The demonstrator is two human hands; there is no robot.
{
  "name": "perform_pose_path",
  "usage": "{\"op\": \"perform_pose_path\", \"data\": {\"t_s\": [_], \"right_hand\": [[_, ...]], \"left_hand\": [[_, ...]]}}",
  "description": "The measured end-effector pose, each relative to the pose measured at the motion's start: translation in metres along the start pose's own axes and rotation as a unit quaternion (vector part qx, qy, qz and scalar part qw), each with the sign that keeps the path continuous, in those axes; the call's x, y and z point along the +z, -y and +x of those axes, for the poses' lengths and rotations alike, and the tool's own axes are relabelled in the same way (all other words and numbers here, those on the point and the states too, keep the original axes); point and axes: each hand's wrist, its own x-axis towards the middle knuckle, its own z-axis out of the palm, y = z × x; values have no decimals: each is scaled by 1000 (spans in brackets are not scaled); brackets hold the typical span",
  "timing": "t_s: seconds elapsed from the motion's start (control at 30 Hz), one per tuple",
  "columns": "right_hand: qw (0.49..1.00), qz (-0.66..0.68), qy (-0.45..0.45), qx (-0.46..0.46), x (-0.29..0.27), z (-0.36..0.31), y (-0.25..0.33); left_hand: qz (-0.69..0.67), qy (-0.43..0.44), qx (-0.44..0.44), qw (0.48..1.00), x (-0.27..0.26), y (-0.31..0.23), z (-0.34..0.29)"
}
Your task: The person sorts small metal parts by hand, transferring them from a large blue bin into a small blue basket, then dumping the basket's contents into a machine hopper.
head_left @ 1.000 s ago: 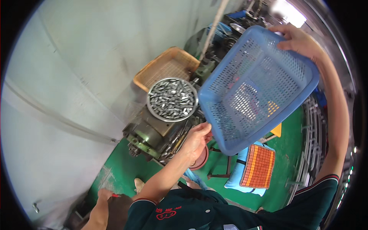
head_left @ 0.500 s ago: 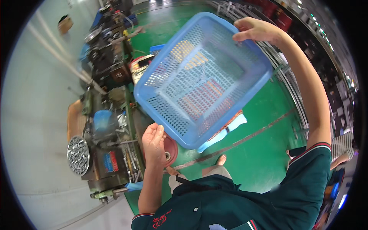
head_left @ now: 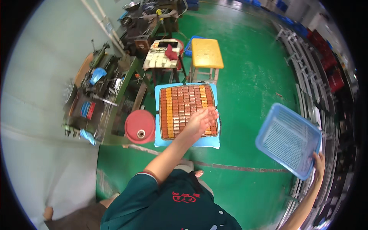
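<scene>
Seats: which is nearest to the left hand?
The blue-cushioned seat with the beaded mat; the yellow stool and cream stool are farther from the left hand.

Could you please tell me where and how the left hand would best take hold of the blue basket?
I'd pinch the basket by its left rim, coming from the left: that long edge looks free and faces the left hand, while the right hand holds the opposite side.

The blue basket [head_left: 285,140] is no longer up in front; now it is out to the right. Just the right hand [head_left: 319,164] is on it, at the edge, it seems, though it looks tiny. The left hand [head_left: 202,120] is now well apart from it, over the bead mat [head_left: 179,105]. The yellow stool [head_left: 207,53] comes into plain sight.
</scene>
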Motion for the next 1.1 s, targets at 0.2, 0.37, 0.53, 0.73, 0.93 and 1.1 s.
{"op": "perform_pose_path", "data": {"t_s": [0.2, 0.37, 0.53, 0.73, 0.93, 1.1], "right_hand": [[994, 38, -97, 46, -83, 133, -152], [985, -25, -135, 109, -91, 291, -177], [961, -35, -96, 256, -60, 372, -188], [937, 28, -190, 291, -70, 512, -217], [931, 40, -222, 287, 10, 589, -193], [940, 41, -234, 244, 89, 764, -151]], "left_hand": [[-17, -80, 100, 992, -9, 52, 66], [-120, -172, 204, 956, -36, 67, 188], [-174, -289, 274, 900, -42, 78, 261], [-126, -339, 171, 917, 32, 66, 437], [-60, -337, 184, 921, 57, 46, 533], [-44, -374, 215, 901, 53, 27, 693]]}}
